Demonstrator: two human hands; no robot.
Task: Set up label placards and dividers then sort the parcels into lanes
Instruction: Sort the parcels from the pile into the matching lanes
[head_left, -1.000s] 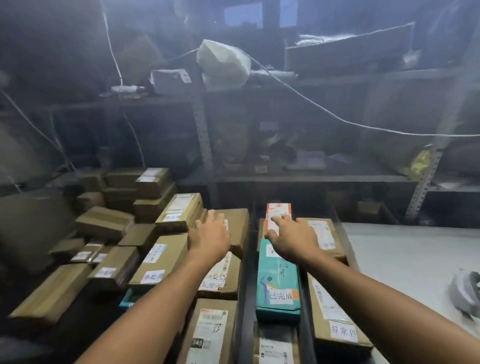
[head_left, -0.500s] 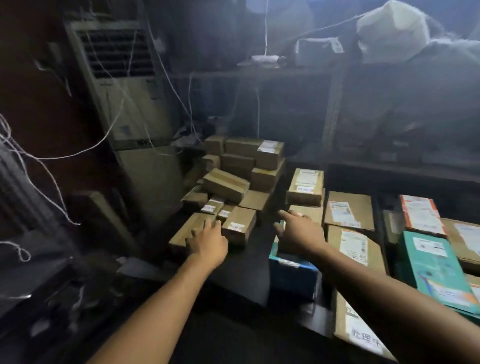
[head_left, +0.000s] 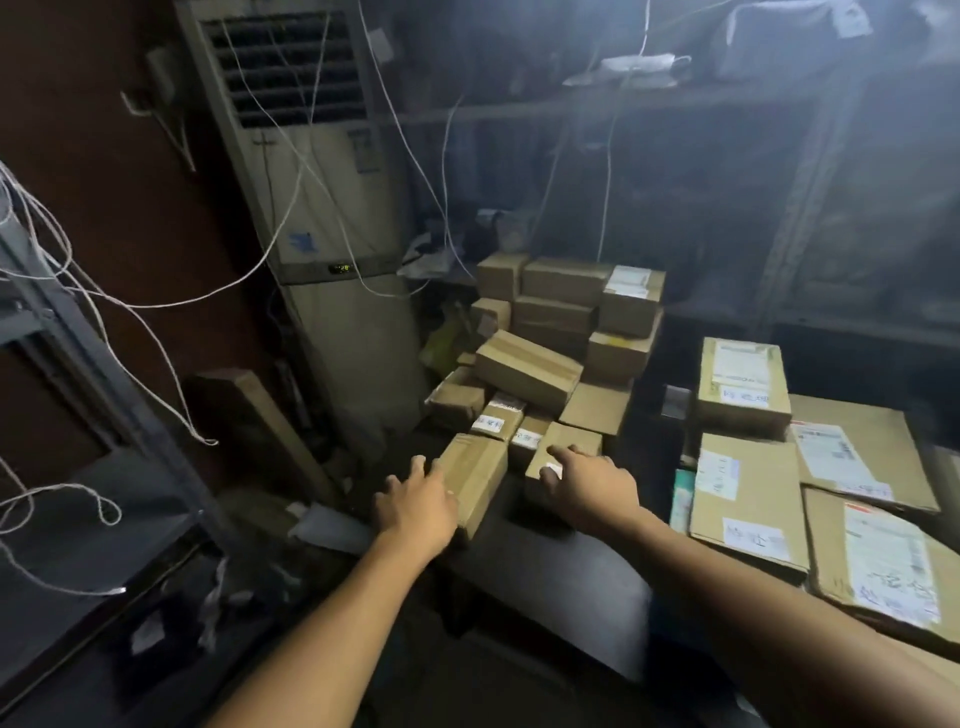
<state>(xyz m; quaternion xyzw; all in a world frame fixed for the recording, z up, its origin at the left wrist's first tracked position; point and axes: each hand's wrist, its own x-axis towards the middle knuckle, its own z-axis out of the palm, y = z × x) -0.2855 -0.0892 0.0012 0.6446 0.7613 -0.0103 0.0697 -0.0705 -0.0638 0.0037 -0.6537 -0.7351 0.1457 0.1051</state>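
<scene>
A heap of small brown cardboard parcels (head_left: 561, 332) is piled at the table's far left. My left hand (head_left: 415, 504) lies with spread fingers against the left end of a long brown box (head_left: 475, 478) at the heap's near edge. My right hand (head_left: 587, 480) rests with straight fingers on the small labelled box (head_left: 563, 449) beside it. Flat labelled parcels (head_left: 748, 488) lie in rows to the right, one with a handwritten placard (head_left: 756, 540) on it. A teal parcel (head_left: 681, 499) peeks out beside them.
A tall floor air conditioner (head_left: 322, 218) stands behind the heap at the left, with white cords (head_left: 156, 332) hanging across it. A metal rack (head_left: 67, 332) is at the far left. Dark shelving (head_left: 727, 156) runs along the back wall.
My view has swung left from the sorted lanes to the unsorted heap. Both hands left the lane parcels and reached onto two boxes at the heap's near edge.
</scene>
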